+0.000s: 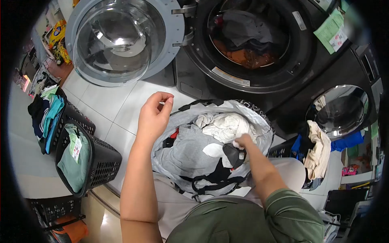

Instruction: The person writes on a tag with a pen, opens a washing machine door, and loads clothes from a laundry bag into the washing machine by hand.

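Observation:
A round laundry bag (265, 121) with a whitish lining stands between my legs, full of clothes. Inside it lie a grey garment (184, 148), a bunched white cloth (227, 126) and some dark pieces. My right hand (244, 141) is at the bag's right side with its fingers closed on the clothes, at the edge of the white cloth and a dark grey piece (233, 155); exactly what it grips is too small to tell. Over the bag's left rim, my left hand (157, 111) is raised with its fingers curled together, and nothing shows in it.
Ahead, a front-loading washer (243, 83) with dark and orange clothes inside has its glass door (117, 44) swung open to the left. A black basket (107, 162) with a green garment stands left. Clothes (318, 150) lie in a basket at right, below another machine's round door (340, 109).

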`<state>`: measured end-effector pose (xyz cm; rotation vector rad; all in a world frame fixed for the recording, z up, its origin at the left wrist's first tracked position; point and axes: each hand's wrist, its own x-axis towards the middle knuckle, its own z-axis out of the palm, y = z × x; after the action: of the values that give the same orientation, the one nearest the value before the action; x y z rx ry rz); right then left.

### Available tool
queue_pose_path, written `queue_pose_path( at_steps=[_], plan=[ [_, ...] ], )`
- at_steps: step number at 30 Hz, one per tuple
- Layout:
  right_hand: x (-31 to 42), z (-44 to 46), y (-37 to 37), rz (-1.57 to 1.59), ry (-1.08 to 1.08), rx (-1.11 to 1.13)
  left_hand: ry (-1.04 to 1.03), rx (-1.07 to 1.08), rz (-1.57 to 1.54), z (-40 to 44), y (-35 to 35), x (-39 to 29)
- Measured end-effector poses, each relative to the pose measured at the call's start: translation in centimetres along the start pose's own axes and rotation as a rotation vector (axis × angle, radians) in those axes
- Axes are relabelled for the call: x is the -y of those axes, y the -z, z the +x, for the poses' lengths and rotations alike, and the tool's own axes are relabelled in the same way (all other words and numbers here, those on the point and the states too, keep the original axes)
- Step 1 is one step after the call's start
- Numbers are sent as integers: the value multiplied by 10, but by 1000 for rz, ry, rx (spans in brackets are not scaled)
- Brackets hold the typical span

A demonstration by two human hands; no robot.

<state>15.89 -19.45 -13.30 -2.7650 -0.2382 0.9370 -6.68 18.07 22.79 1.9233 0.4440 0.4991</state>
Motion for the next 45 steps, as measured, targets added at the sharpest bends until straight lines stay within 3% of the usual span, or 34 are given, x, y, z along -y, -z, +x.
queue_pose_path(
  at_steps=[3,4,5,6,8,10,11,12,14,16,17,18,20,23,24,25,27,28,30,32,33,34,35,36,37,38,40,42,45],
  plan=[
    [70,-66,139,35,91,89,-38,19,-8,4,-8,-1],
    [99,-123,190,76,295,-114,-45,20,-16,3,-9,0],
    [122,-152,236,51,438,-96,-49,51,-78,1,-10,-6],
    [147,-201,266,226,577,-227,-53,83,-138,-2,-11,-17],
    [174,-248,311,686,833,-66,-140,140,-194,-7,-21,-28],
    [217,-312,341,949,985,-61,-317,192,-189,-13,-35,-36],
    [234,-336,352,1053,1009,-41,-207,289,-68,-20,-42,-42],
    [245,-347,361,1079,1103,-99,-100,464,-145,-19,-56,-32],
    [262,-345,358,1100,1323,-187,267,344,-355,-26,-67,-33],
    [263,-306,344,345,1475,-769,185,283,-366,-29,-58,-29],
    [261,-293,315,381,1398,-545,145,252,-372,-30,-54,-27],
    [261,-287,275,412,1313,-325,-45,257,-138,-33,-50,-29],
    [270,-277,202,817,1121,-91,-410,254,336,-40,-42,-34],
    [267,-207,220,748,839,245,-415,422,475,-33,-18,-18],
    [273,-185,253,658,930,156,-397,454,472,-32,-15,-15],
    [275,-162,286,869,916,50,-415,312,531,-33,-18,-17],
    [270,-127,360,1602,872,-92,-347,241,459,-27,-17,-23],
    [255,-110,385,1794,914,-374,-313,195,423,-24,-16,-25],
    [238,-80,382,1554,412,-845,-308,190,458,-20,-14,-24],
    [198,-16,331,822,563,-414,-284,214,467,-16,-15,-19],
    [190,-29,290,595,654,-260,-277,242,460,-14,-16,-20],
    [185,-55,253,583,350,132,-267,268,453,-13,-16,-22],
    [168,-29,215,132,302,250,-254,292,448,-12,-17,-21],
    [157,-23,175,-238,89,228,-271,304,450,-11,-19,-17],
    [110,25,112,-333,337,-83,-288,320,454,-10,-20,-14],
    [93,31,91,-125,121,-63,-313,338,458,-11,-21,-11],
    [61,32,38,24,183,-294,-336,345,465,-12,-24,-10],
    [82,-10,44,12,172,-263,-323,382,467,-13,-24,-12],
    [102,-17,90,-275,375,-88,-338,361,491,-11,-25,-12]
  ],
)
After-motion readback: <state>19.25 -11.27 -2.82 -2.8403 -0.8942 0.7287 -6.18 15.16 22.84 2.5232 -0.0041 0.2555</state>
